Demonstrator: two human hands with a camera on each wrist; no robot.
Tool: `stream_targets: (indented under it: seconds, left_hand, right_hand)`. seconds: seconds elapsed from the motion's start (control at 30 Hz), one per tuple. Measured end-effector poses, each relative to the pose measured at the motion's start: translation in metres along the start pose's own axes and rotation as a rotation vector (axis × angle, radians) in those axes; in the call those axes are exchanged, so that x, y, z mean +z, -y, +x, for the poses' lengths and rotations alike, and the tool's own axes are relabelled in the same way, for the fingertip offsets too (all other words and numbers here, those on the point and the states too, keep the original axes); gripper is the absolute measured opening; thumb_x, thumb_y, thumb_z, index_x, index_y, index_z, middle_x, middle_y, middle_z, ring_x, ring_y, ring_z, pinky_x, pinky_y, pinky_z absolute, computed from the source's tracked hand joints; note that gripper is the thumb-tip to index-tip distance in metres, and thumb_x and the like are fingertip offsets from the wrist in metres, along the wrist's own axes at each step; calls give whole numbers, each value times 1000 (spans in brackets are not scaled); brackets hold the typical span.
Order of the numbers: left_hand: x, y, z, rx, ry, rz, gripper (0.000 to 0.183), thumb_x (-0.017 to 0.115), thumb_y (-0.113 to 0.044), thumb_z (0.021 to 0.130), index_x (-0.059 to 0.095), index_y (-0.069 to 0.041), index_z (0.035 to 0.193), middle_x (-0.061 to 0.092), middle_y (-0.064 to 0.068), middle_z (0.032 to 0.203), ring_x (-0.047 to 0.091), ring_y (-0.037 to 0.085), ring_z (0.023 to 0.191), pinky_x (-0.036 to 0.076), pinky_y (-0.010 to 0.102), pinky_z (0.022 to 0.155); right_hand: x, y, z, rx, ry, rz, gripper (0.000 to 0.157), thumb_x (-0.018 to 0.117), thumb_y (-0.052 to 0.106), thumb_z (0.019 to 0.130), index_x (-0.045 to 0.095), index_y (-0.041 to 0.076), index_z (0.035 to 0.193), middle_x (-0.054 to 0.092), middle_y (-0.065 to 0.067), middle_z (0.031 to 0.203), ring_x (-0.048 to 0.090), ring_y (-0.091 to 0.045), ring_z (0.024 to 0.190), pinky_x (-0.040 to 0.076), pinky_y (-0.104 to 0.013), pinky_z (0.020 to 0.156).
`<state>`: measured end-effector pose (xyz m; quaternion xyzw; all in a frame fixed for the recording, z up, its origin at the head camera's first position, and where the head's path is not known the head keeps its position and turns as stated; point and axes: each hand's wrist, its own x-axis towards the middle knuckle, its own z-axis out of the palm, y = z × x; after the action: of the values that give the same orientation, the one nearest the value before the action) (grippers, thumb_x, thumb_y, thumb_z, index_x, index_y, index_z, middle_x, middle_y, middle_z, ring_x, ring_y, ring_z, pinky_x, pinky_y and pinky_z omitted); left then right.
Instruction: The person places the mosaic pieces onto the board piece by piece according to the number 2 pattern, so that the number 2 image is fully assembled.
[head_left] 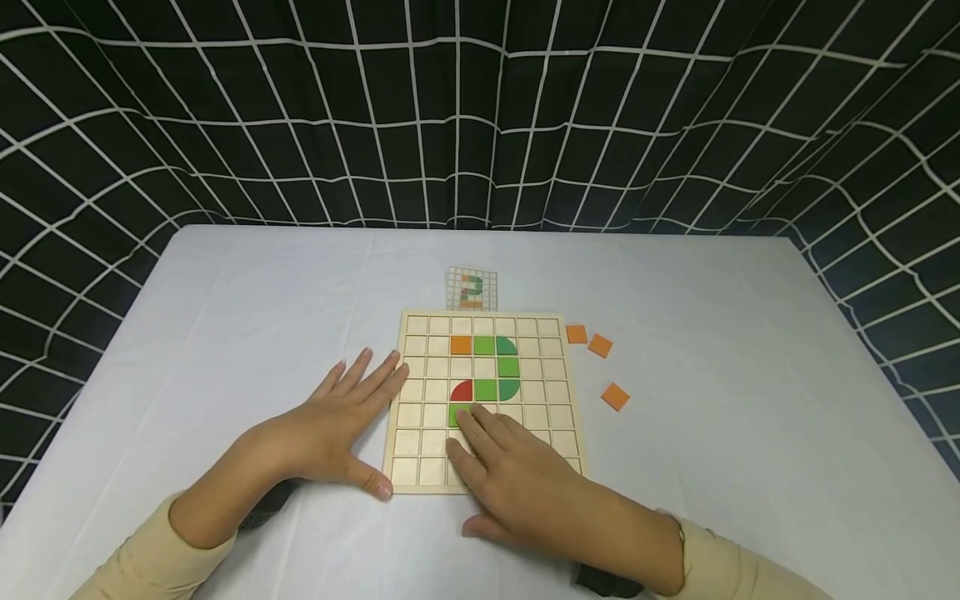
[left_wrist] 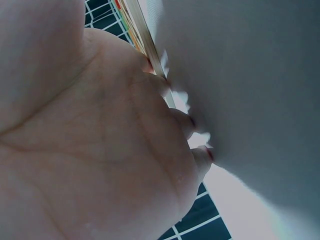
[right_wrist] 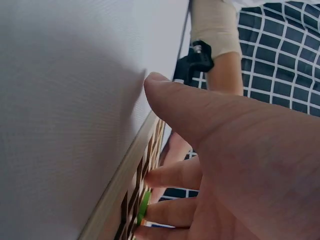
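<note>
A wooden grid board [head_left: 420, 483] lies on the white table. My left hand [head_left: 333, 425] is spread along its left edge, fingertips at the rim and thumb near the lower left corner. Over the lower part of the board is my right hand [head_left: 517, 475], its fingertips on a green square tile [head_left: 455, 415]; in the right wrist view the fingers reach the green tile [right_wrist: 144, 207] with the thumb apart. Above that tile sits a red quarter-round tile [head_left: 462, 391]. An orange square [head_left: 461, 345], several green squares [head_left: 485, 389] and two teal quarter-rounds [head_left: 508, 389] fill other cells in a curve.
Behind the board's far edge lies a small pattern card [head_left: 471, 288] showing a coloured figure on a grid. Three loose orange square tiles [head_left: 615, 397] lie right of the board. Black cloth with white grid lines [head_left: 480, 125] hangs around the white table [head_left: 712, 375].
</note>
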<state>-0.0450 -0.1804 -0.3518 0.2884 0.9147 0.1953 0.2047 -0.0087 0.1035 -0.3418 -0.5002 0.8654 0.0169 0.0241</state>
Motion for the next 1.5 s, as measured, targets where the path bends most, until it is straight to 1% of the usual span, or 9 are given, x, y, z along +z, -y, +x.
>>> stream_targets:
  seconds: [0.1, 0.27, 0.37, 0.47, 0.6, 0.83, 1.17, 1.33, 1.5]
  left_hand:
    - [1, 0, 0, 0, -1, 4, 137, 69, -79, 63, 8, -7, 162, 1, 13, 167, -9, 41, 150, -1, 63, 116]
    - [2, 1, 1, -2, -4, 11, 137, 68, -80, 62, 9, -7, 162, 1, 12, 167, -9, 40, 150, -1, 63, 116]
    - [2, 1, 2, 0, -4, 10, 137, 68, -80, 62, 9, -7, 162, 1, 12, 167, -9, 40, 150, -1, 63, 116]
    - [2, 1, 2, 0, -1, 5, 137, 68, -80, 62, 8, -8, 162, 0, 12, 167, -9, 40, 150, -1, 63, 116]
    - [2, 1, 2, -3, 0, 3, 137, 68, -80, 62, 8, -8, 162, 0, 12, 167, -10, 40, 150, -2, 63, 116]
    - [4, 3, 2, -2, -5, 13, 138, 70, -80, 61, 8, -8, 162, 0, 12, 167, -10, 39, 150, -2, 62, 117]
    - [1, 1, 1, 1, -2, -4, 137, 70, -78, 63, 8, -8, 162, 0, 11, 167, -10, 39, 150, -2, 62, 117]
    - [2, 2, 2, -6, 4, -4, 138, 71, -78, 62, 7, -9, 162, -2, 10, 167, -11, 38, 150, -3, 61, 117]
    - [3, 2, 2, -8, 2, -4, 139, 72, -79, 61, 7, -9, 162, -2, 10, 167, -11, 38, 150, -3, 61, 117]
  right_hand:
    - [2, 4, -2, 17, 33, -27, 84, 57, 65, 92, 46, 1, 146, 37, -27, 154, 32, -40, 144, 31, -46, 115]
    - [2, 13, -6, 31, 81, -79, 93, 49, 72, 91, 41, -1, 149, 30, -28, 157, 27, -41, 146, 30, -47, 116]
    - [1, 17, -9, 29, 65, -87, 96, 49, 74, 90, 41, 0, 150, 28, -27, 158, 25, -41, 146, 30, -49, 116]
    - [-2, 19, -12, -2, 49, -83, 95, 48, 74, 90, 41, 0, 150, 29, -27, 158, 26, -40, 146, 32, -50, 114]
    - [-2, 21, -12, -35, 62, -67, 93, 45, 74, 91, 41, 1, 150, 30, -25, 158, 26, -39, 147, 32, -49, 114]
    - [3, 20, -9, -20, 59, -69, 91, 46, 72, 92, 40, 2, 151, 30, -26, 158, 27, -39, 147, 32, -49, 114]
    - [9, 14, -2, -10, -45, -28, 82, 51, 67, 94, 48, 3, 146, 40, -25, 152, 38, -37, 141, 38, -45, 111]
    - [6, 11, -2, -2, -58, -4, 79, 57, 65, 92, 52, 3, 141, 44, -23, 150, 43, -37, 136, 39, -46, 110]
    - [5, 9, -3, -17, -69, -20, 76, 61, 64, 90, 53, 6, 138, 47, -21, 146, 44, -36, 134, 38, -45, 110]
